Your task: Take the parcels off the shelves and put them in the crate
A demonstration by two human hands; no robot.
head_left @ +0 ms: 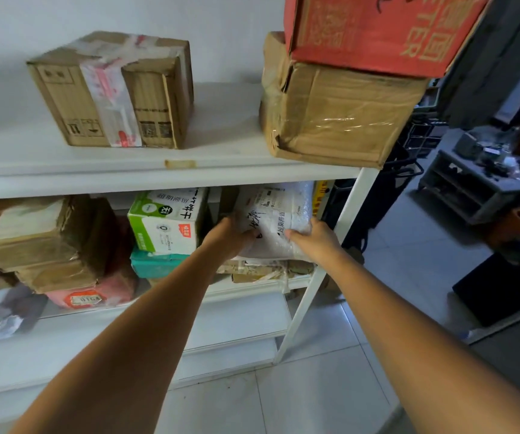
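**Shelves loaded, one parcel in both hands**

The white shelving [158,175] is carrying plenty, so by my reckoning this job is sitting nearer its start than its finish. Up top, a big brown carton [340,114] is hanging over the right corner with a red carton [377,29] riding on it, and a taped brown box [111,92] is standing well apart to the left. Below, brown cartons [39,236] are piling up at the left over a pink parcel [92,296], and a green-and-white box [167,220] is sitting on a teal box [155,263].

Now the action: a bubble-wrap parcel [280,211] is standing at the right end of that lower shelf, on top of a flat torn packet [261,269]. The left hand [227,238] is curling round its lower left edge, and the right hand [313,238] is gripping the lower right corner, thumb lying across the front. So the parcel is being held from both sides but is not yet leaving the shelf.

The crate is not showing anywhere, so I am not able to say what is already in it
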